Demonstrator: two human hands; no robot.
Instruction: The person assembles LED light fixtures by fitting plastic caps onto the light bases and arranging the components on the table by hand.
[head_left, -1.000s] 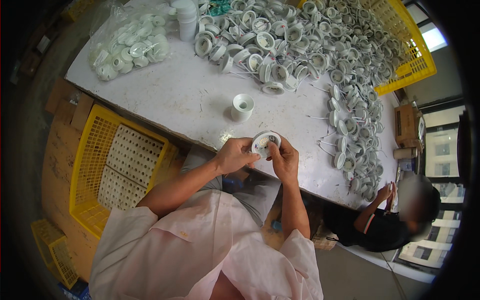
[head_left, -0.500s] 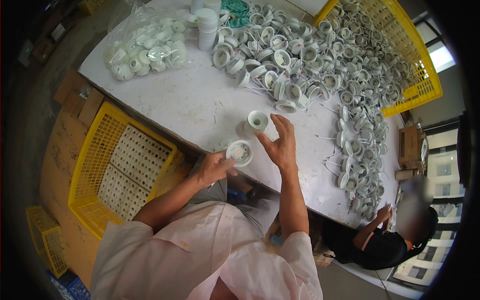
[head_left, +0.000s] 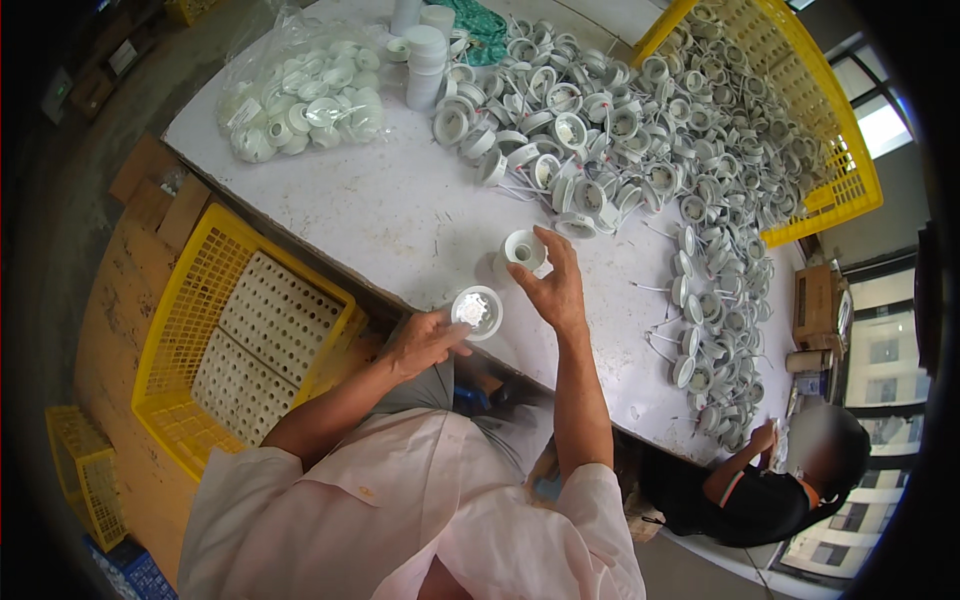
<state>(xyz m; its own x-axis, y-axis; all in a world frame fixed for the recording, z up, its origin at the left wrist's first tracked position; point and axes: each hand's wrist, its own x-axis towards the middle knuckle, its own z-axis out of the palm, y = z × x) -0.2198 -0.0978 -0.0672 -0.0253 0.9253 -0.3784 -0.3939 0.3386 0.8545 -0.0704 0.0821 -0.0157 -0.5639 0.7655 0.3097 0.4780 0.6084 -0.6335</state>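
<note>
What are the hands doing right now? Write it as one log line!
left hand: holds round white fitting | right hand: touching white cup-shaped part on white table | nearby: pile of white fittings

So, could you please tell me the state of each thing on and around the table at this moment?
left hand: holds a round white fitting, open face up, over the table edge.
right hand: fingers touching a white cup-shaped part standing on the table.
pile of white fittings: loose, wires tangled.
clear bag of white parts: lying, full.
yellow crate: holds white perforated trays.
</note>
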